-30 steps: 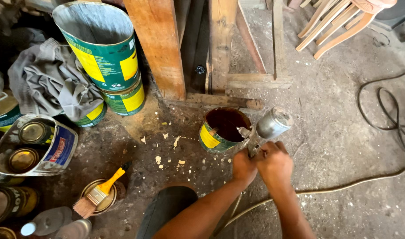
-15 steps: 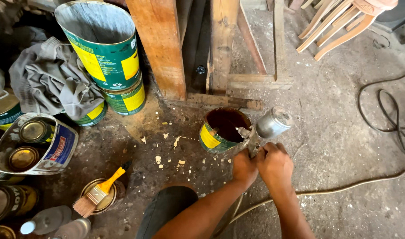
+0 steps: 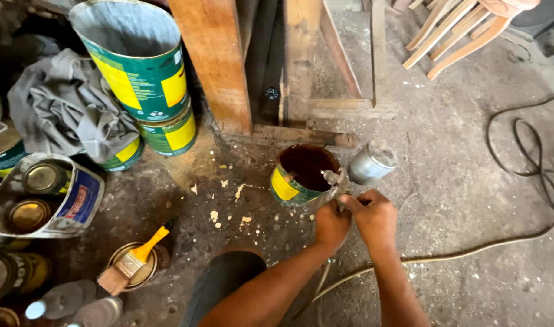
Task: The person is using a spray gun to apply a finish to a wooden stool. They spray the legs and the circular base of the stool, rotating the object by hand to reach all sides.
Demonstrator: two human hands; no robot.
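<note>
Floor: dusty workshop ground (image 3: 470, 200), wood chips scattered.
Left hand (image 3: 331, 225): clamped on spray gun (image 3: 340, 184), steadying it.
Right hand (image 3: 376, 218): closed on same gun, beside left.
Gun cup (image 3: 372, 163): tilted, just beside open varnish can (image 3: 302, 175).
Farther: stacked green-yellow cans (image 3: 144, 72), wooden post (image 3: 213, 60).

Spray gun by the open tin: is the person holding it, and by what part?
Yes. Both hands, left and right, grip the spray gun low on its body, below the metal cup, beside the open tin.
</note>
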